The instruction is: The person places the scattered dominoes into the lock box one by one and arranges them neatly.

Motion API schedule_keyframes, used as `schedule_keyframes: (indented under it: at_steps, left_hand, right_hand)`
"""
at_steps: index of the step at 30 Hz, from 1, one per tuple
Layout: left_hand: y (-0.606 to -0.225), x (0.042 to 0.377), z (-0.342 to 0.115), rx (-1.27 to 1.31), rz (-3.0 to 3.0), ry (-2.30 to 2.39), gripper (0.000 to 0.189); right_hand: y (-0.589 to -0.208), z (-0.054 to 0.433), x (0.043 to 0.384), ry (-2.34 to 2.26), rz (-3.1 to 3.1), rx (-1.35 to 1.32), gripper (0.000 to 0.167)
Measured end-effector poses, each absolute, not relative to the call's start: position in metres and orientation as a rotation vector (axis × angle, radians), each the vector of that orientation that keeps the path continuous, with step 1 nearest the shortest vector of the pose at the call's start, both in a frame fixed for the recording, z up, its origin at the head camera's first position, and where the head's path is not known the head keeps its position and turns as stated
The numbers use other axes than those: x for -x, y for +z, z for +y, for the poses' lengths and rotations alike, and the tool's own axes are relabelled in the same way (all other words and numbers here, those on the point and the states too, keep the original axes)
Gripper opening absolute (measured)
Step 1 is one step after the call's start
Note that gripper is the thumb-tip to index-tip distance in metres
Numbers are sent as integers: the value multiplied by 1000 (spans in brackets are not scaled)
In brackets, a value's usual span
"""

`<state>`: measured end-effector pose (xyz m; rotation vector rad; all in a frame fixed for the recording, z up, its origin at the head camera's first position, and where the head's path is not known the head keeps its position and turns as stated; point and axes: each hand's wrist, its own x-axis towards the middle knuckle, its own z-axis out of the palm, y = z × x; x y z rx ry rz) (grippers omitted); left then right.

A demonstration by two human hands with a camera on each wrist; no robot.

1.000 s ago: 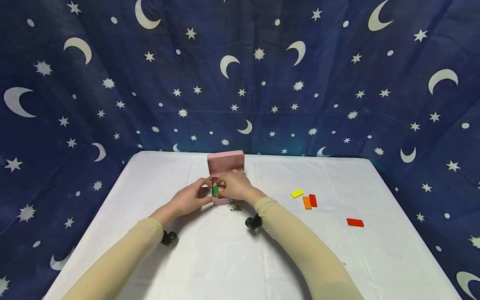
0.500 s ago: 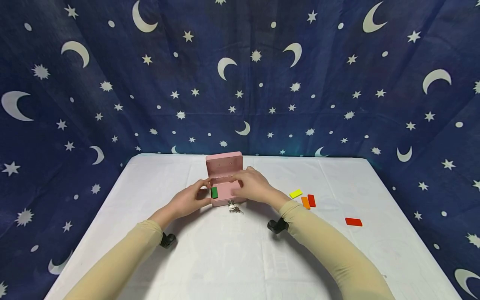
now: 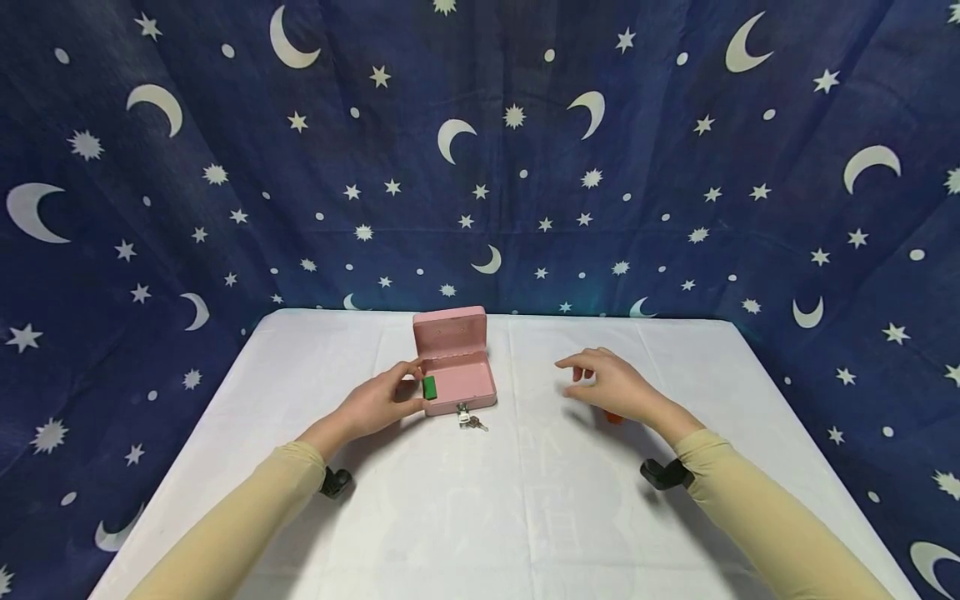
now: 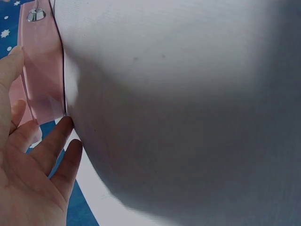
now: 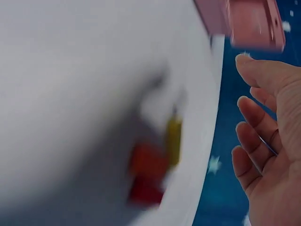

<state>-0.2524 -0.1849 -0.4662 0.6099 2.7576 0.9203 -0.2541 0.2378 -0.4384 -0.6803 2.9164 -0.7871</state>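
The right hand (image 5: pixel 284 174) is showing along the right edge, fingers curling loosely, just below the pink box (image 5: pixel 249 23). Blurred on the white cloth (image 5: pixel 70 70), an orange block (image 5: pixel 146 159) is touching a red block (image 5: pixel 146 190), a yellow block (image 5: pixel 174 141) lying just beside.

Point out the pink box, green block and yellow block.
pink box (image 3: pixel 462 381): head view, bare inside floor.
green block (image 3: pixel 430 387): head view, middle of its visible face.
yellow block (image 5: pixel 174 141): right wrist view, blurred; middle of its visible surface.
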Motion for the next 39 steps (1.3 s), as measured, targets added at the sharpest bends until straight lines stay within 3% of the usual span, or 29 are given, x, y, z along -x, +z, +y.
schedule_keyframes:
  at_steps: [12,21,39]
  left_hand:
    - [-465,250,-188,-599,2751,959,48]
    - [-469,250,-187,-594,2744,947,45]
    - [-469,252,-184,-608,2760,948,47]
  right_hand:
    - [-459,320,232,-776,2925,417,58]
    - [-474,331,229,-808,2884,331,67]
    - [-484,343,228,-865,2880,245,58]
